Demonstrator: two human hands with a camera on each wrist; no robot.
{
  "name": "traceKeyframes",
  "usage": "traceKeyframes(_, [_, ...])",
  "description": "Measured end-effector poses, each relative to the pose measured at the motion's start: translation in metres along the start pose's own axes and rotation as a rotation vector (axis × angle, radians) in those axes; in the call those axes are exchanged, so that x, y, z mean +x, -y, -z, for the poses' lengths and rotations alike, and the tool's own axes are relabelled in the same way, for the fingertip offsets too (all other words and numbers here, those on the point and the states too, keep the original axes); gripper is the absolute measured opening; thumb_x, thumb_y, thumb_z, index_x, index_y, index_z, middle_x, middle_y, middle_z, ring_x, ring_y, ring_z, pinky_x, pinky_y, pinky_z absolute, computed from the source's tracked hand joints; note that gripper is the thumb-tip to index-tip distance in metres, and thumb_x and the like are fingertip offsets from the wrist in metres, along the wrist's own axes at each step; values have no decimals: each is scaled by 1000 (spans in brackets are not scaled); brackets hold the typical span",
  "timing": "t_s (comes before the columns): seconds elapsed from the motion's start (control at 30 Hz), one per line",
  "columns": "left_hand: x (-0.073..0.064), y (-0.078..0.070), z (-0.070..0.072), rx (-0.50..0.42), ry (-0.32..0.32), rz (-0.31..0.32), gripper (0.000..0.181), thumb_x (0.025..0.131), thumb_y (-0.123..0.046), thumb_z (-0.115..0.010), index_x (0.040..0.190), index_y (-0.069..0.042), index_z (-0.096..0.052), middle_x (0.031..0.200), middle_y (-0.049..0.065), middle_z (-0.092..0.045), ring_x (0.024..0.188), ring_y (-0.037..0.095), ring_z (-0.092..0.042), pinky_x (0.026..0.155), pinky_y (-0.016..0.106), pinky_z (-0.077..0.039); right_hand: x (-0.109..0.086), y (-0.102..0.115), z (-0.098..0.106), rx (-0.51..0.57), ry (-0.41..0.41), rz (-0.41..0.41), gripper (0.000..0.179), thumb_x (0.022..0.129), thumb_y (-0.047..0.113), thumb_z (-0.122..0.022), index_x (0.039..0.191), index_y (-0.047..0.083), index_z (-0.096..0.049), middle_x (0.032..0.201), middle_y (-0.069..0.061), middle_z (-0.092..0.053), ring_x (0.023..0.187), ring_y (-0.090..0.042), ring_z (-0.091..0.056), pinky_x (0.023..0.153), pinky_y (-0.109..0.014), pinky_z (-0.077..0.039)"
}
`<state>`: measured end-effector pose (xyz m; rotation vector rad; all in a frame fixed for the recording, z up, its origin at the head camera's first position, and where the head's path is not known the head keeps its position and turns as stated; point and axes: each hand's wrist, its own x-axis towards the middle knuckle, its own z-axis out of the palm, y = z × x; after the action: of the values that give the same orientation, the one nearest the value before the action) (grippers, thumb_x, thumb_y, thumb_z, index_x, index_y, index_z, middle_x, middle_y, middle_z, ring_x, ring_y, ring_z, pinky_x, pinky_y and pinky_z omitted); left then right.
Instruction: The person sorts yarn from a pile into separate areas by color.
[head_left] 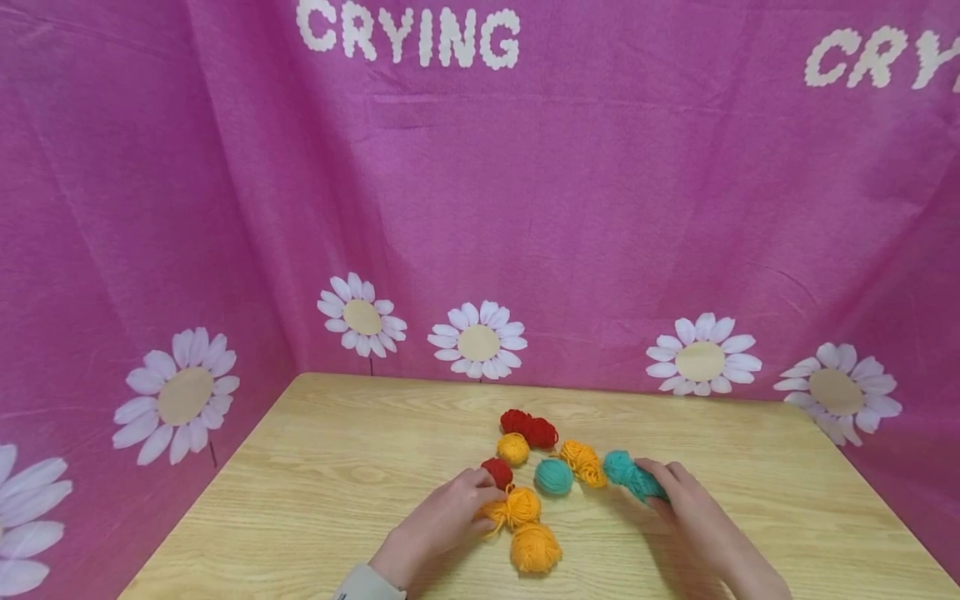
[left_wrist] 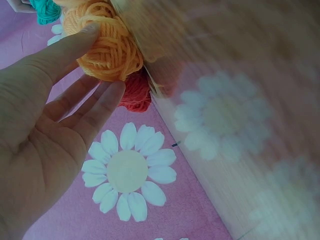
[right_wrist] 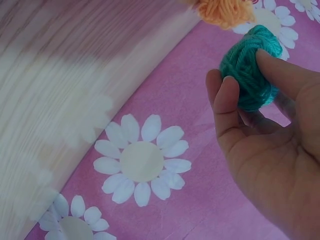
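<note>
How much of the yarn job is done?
Looks done: several yarn balls are out on the table. In hand: the left hand grips orange yarn, the right hand a teal bundle. Probably left: letting those go, and maybe sorting, since the teal ball sits beside a looped orange bundle.

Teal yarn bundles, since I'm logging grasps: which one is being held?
The elongated teal bundle, gripped by the right hand; the other, a round teal ball, is untouched.

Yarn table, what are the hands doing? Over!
Right hand gripping teal bundle. Left hand pinching orange yarn. Between hands: round teal ball, orange skein.
</note>
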<state>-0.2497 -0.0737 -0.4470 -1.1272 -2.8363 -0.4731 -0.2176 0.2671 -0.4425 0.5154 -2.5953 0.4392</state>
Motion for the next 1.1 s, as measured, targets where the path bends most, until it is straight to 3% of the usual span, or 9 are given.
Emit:
traceKeyframes(0.7, [0, 1, -1, 0, -5, -2, 33, 88, -22, -72, 122, -21, -69, 114, -5, -62, 102, 7, -56, 94, 20, -54, -4, -15, 8, 24, 125, -114, 46, 86, -1, -68, 129, 6, -56, 97, -5, -59, 86, -16, -56, 76, -38, -57])
traceKeyframes(0.97, [-1, 1, -1, -3, -18, -10, 33, 87, -22, -73, 120, -20, -70, 114, -4, -63, 101, 7, -56, 93, 19, -54, -7, -25, 3, 1, 64, -76, 46, 83, -4, -70, 126, 3, -57, 93, -6, -59, 84, -16, -57, 74, -39, -57])
traceKeyframes(1.1, [-1, 1, -1, -18, -7, 3, 33, 87, -22, -73, 121, -20, -70, 114, -4, -63, 100, 7, -56, 93, 20, -54, -7, -30, 3, 14, 92, -111, 46, 84, -4, -69, 127, 3, -56, 95, -8, -59, 86, -19, -59, 77, -44, -57])
